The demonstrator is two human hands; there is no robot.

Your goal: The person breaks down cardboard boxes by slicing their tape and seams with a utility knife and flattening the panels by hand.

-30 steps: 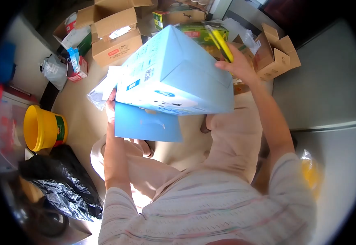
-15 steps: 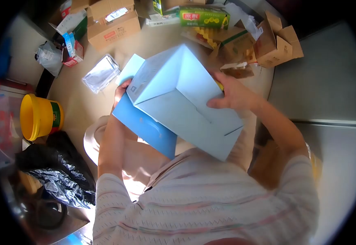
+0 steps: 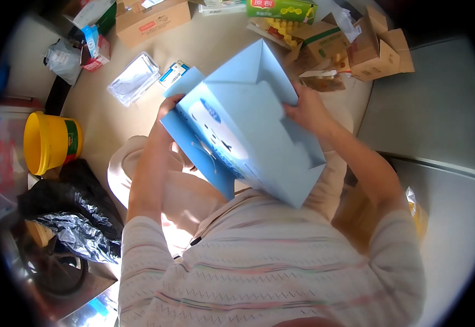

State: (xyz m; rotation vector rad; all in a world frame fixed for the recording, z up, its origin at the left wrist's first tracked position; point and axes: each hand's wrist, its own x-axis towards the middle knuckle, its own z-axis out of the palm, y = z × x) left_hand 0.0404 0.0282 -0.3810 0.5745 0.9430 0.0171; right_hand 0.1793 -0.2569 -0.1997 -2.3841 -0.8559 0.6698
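A light blue cardboard box (image 3: pixel 281 136) is held tilted above my lap, with its printed side, a white patch and dark lettering, turned partly up. My left hand (image 3: pixel 168 111) is closed on its left edge, by a darker blue flap (image 3: pixel 199 155) with a white cord on it. At the far right edge my right hand (image 3: pixel 309 110) grips the box wall, its fingertips partly hidden in the fold. Just beyond the box lie a small blue-and-white packet (image 3: pixel 174 73) and a clear plastic-wrapped pack (image 3: pixel 134 79).
Brown cartons (image 3: pixel 153 24) and an opened carton (image 3: pixel 376 52) stand at the back, beside a green drink box (image 3: pixel 281 10). On the left are a yellow bucket (image 3: pixel 52 143), a black plastic bag (image 3: pixel 74 212) and a grey bag (image 3: pixel 64 61). A grey cabinet (image 3: pixel 428 103) borders the right.
The blue box has been turned so its printed side shows more. Its left flap has shifted, and the blue-and-white packet behind it has come into view. Both hands stay on the box.
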